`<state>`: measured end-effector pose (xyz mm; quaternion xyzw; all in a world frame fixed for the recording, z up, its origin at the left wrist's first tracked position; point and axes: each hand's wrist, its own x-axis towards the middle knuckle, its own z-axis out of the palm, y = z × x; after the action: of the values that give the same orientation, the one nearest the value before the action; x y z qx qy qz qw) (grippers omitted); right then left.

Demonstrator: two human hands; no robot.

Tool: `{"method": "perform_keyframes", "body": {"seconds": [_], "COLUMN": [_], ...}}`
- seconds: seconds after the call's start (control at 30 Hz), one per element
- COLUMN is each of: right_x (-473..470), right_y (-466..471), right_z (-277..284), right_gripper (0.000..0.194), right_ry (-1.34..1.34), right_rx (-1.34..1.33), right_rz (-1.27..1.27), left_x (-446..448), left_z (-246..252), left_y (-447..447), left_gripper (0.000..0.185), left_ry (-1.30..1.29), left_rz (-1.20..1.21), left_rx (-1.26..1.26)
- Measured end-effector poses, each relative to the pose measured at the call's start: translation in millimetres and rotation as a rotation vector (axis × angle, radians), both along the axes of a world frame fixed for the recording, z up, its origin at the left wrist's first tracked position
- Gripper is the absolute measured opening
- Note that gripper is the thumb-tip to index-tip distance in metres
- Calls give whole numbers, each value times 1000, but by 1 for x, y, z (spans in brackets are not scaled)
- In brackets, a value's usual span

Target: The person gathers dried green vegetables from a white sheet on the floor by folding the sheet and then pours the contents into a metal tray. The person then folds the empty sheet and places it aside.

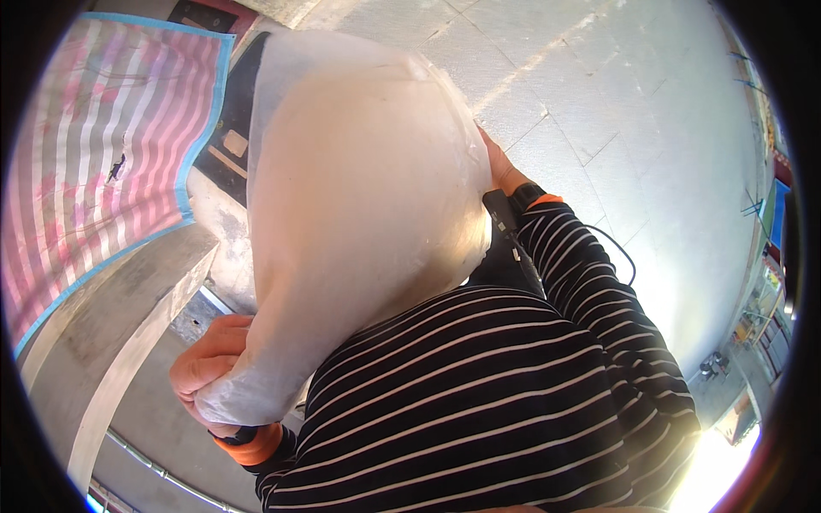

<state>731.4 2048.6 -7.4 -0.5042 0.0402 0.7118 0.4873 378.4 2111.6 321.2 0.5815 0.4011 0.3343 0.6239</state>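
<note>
A large, bulging, translucent white plastic bag (pixel 369 173) fills the middle of the head view, close against the black-and-white striped shirt (pixel 462 397). What it contains cannot be made out through the cloudy film. My left hand (pixel 215 369), at the lower left, grips the bag's gathered, narrower end with bent fingers. On the far right side of the bag, my right hand (pixel 499 157) holds it from the side; its fingers are hidden behind the film. Both wrists wear dark bands beside orange cuffs. A small black device (pixel 500 211) with a cable is near my right wrist.
A torn pink-and-white striped cloth (pixel 128 128) with a blue border hangs or lies at the left. Beside it is a dark surface (pixel 234 122) with small pale pieces. Below the cloth runs a curved concrete ledge (pixel 138 359). Grey paving (pixel 577 115) stretches away at the upper right.
</note>
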Motion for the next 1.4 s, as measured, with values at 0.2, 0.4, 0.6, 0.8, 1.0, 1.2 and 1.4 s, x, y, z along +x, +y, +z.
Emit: {"method": "perform_keyframes", "body": {"seconds": [0.2, 0.4, 0.6, 0.8, 1.0, 1.2, 1.4], "right_x": [14, 45, 84, 38, -89, -77, -56], "right_y": [-8, -28, -33, 100, 85, -2, -38], "right_z": [71, 83, 82, 127, 132, 108, 112], "right_gripper": [62, 60, 56, 39, 42, 40, 40], "right_ry": [161, -76, -577, -873, -232, -73, -130], "right_rx": [115, 183, -244, 767, 1241, 889, 827], "right_rz": [39, 233, 430, 571, 1178, 1290, 1113], "left_x": [-27, -50, -35, -7, -10, -31, -58], "left_z": [5, 5, 16, 20, 35, 25, 5], "left_y": [-5, -5, 10, 33, 36, 67, 55], "left_gripper": [16, 14, 19, 20, 18, 19, 19], "left_ry": [74, -143, -313, -369, -248, 286, 413], "left_rz": [178, -17, -266, -477, -350, -9, 481], "left_rx": [44, -73, -179, -197, -250, -116, 672]}}
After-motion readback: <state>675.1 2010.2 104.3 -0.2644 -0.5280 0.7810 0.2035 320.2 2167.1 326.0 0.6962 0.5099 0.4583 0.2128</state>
